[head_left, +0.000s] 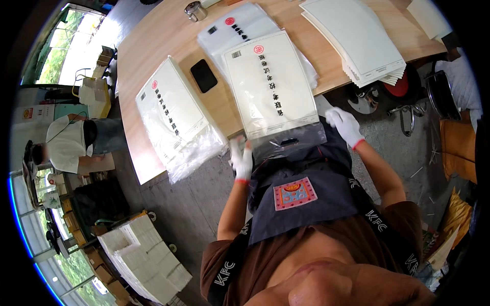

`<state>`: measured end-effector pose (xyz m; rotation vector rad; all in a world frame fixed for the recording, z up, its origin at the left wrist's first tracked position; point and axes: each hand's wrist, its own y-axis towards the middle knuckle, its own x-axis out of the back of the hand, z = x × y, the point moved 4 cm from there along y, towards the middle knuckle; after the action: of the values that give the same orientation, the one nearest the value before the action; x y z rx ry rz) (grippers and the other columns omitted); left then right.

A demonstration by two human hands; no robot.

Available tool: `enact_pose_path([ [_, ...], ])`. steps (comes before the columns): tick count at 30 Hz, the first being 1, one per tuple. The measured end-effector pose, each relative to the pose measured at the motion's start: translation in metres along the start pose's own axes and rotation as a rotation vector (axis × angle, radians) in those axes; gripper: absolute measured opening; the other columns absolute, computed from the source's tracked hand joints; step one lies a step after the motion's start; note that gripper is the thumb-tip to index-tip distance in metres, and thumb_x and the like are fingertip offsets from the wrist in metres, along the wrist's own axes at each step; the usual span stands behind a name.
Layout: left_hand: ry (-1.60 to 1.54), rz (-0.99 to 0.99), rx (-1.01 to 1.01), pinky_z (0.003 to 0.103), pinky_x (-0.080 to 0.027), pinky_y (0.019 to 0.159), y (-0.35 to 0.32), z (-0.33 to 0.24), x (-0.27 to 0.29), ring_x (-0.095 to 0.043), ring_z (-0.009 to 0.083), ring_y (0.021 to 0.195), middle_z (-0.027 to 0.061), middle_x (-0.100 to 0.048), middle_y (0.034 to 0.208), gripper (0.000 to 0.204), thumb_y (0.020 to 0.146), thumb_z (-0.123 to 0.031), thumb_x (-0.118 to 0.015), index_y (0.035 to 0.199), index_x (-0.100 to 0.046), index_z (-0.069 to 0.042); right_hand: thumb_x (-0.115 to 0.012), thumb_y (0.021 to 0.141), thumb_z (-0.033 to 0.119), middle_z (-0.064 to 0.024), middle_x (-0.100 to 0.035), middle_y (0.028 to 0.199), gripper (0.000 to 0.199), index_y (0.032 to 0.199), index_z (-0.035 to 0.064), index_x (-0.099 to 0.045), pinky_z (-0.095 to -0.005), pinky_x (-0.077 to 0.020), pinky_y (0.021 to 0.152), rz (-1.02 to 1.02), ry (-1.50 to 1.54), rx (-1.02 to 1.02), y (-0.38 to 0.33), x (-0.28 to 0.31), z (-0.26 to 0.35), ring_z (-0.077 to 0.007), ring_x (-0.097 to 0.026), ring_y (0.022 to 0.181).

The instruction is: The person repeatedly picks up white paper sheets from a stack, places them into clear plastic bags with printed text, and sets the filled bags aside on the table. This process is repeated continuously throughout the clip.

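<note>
At the near edge of the curved light-wood table [153, 56], a clear plastic bag holding a stack of cream paper sheets [270, 84] lies flat, its open transparent end hanging over the table edge toward the person. The left hand [242, 159], in a white knit glove with a red cuff, is at the lower left corner of that bag's loose end, fingers pointing up and partly spread; whether it pinches the plastic cannot be told. The right hand [345, 125], gloved the same way, is curled closed at the lower right corner of the bag, touching the plastic edge.

Left of this bag, a second filled clear bag of cream sheets [176, 115] lies at an angle on the table, its loose end over the edge. Between the two, a black rectangular phone [203, 75] lies flat on the wood. Behind the central bag, a flat pile of empty clear bags [240, 25] is partly covered by it. A fanned stack of loose cream sheets [357, 38] sits at the far right of the table. A small round metal tin [195, 10] stands near the far edge.

On the floor at lower left, stacked white paper bundles [145, 257] are visible. Another person in a white top [69, 143] is at the left.
</note>
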<state>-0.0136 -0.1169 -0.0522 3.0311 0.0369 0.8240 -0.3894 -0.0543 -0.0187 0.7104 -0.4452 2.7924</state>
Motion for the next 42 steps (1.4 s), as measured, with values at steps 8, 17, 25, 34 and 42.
enact_pose_path([
  [8, -0.348, 0.013, 0.158, 0.030, -0.043, 0.094, 0.033, -0.080, 0.050, -0.053, 0.0234, 0.113, 0.0215, -0.045, 0.136, 0.059, 0.083, 0.006, -0.047, 0.139, -0.028, 0.010, -0.057, 0.092, 0.026, -0.0036, -0.066, 0.101, 0.037, 0.124, 0.0058, -0.057, -0.0215, -0.0472, 0.059, 0.523, 0.656, -0.155, 0.036, -0.127, -0.004, -0.0078, -0.059, 0.069],
  [17, -0.224, -0.481, 0.086, 0.026, -0.049, 0.061, 0.082, 0.012, 0.261, -0.060, 0.0136, 0.071, 0.0114, -0.062, 0.096, 0.041, 0.093, -0.012, -0.053, 0.129, -0.042, 0.006, -0.062, 0.087, 0.036, -0.0089, -0.067, 0.090, 0.041, 0.100, -0.0035, -0.063, -0.0260, -0.0476, 0.062, 0.739, 0.494, 0.027, 0.099, -0.274, 0.219, -0.0144, -0.062, 0.071],
  [25, 0.888, -0.106, 0.257, 0.040, -0.030, 0.107, 0.095, 0.036, 0.226, -0.027, 0.0358, 0.136, 0.0171, -0.026, 0.150, 0.053, 0.092, -0.029, -0.037, 0.142, -0.034, -0.012, -0.063, 0.086, 0.024, -0.0069, -0.066, 0.073, 0.023, 0.091, 0.0012, -0.063, -0.0255, -0.0450, 0.047, 0.875, 0.477, 0.007, 0.039, -0.274, 0.180, -0.0107, -0.055, 0.053],
  [34, 0.548, 0.051, -0.558, 0.040, -0.042, 0.092, 0.122, -0.146, -0.002, -0.055, 0.0272, 0.107, 0.0083, -0.063, 0.107, 0.031, 0.077, -0.014, -0.067, 0.107, -0.062, -0.010, -0.059, 0.088, 0.026, -0.0041, -0.066, 0.076, 0.022, 0.092, 0.0051, -0.062, -0.0236, -0.0460, 0.047, 0.824, 0.476, -0.287, 0.013, -0.187, 0.055, -0.0095, -0.059, 0.058],
  [42, 0.482, 0.367, -0.468, 0.041, -0.044, 0.084, 0.174, -0.122, -0.144, -0.057, 0.0286, 0.094, 0.0089, -0.064, 0.095, 0.014, 0.082, -0.026, -0.060, 0.082, -0.070, -0.017, -0.057, 0.090, 0.022, -0.0048, -0.065, 0.077, 0.020, 0.096, 0.0034, -0.059, -0.0228, -0.0477, 0.053, 0.587, 0.533, -0.162, 0.010, -0.116, 0.063, -0.0100, -0.059, 0.059],
])
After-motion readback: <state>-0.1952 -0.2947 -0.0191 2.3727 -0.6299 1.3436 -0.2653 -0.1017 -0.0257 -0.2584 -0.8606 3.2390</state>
